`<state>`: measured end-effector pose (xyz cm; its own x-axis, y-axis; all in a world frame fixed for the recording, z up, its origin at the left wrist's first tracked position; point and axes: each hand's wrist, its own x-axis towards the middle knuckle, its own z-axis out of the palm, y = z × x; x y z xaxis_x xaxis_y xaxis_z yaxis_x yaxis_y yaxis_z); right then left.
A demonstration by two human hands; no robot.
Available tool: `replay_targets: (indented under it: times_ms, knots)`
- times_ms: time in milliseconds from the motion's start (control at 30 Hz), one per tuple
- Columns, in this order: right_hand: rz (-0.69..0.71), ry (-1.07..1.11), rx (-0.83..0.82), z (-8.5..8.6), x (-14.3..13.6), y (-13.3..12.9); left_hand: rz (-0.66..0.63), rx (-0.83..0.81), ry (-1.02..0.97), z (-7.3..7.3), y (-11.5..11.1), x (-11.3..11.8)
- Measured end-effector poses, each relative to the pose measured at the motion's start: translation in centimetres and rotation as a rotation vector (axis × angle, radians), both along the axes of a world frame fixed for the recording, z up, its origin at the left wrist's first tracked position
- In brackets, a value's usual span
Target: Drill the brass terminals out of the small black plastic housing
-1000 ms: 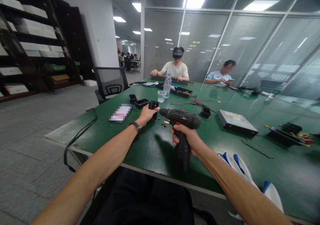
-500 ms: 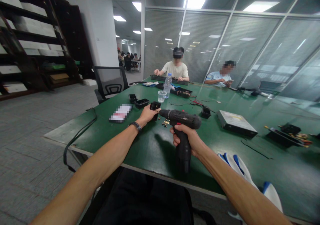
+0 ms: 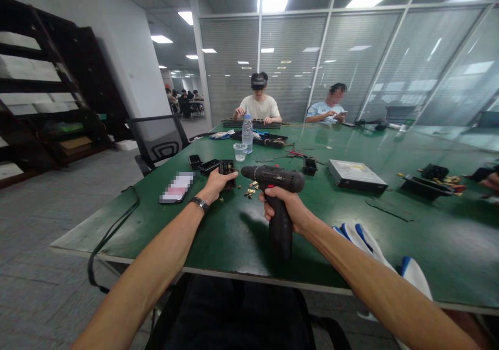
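My right hand [image 3: 284,204] is wrapped round the grip of a black cordless drill [image 3: 276,178], its chuck pointing left. In my left hand [image 3: 215,185] is a small black plastic box [image 3: 227,168], its open side turned toward the drill, with brass-coloured parts inside. The drill's tip comes close to the box; whether they touch I cannot tell. Small brass pieces [image 3: 249,189] lie on the table between my hands. Two more black boxes, one of them an open tray [image 3: 209,166], stand just beyond my left hand.
On the green table [image 3: 163,230] are a phone [image 3: 178,188], a plastic cup [image 3: 240,152], a water bottle [image 3: 247,133], a disc drive [image 3: 356,176], gloves [image 3: 364,243] and a tray of brass parts [image 3: 427,186]. Two people sit opposite; another person's hand [image 3: 491,181] shows at the right edge.
The view has swung right, so everything sits farther left. My left hand has tilted the box so its inside shows more. The drill stays in my right hand.
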<state>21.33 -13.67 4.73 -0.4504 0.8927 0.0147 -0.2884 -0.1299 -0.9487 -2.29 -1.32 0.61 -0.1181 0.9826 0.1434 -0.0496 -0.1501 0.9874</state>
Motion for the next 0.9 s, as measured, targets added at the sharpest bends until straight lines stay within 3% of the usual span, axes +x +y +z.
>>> replay_targets:
  times_ms: [700,900]
  knots:
    - [0.046,0.007,0.003,-0.24,-0.27,-0.59,0.137,0.115,0.016,-0.65,0.64,-0.29]
    - [0.035,0.038,-0.046,-0.21,-0.13,-0.14,0.105,0.131,0.008,-0.46,0.29,-0.11]
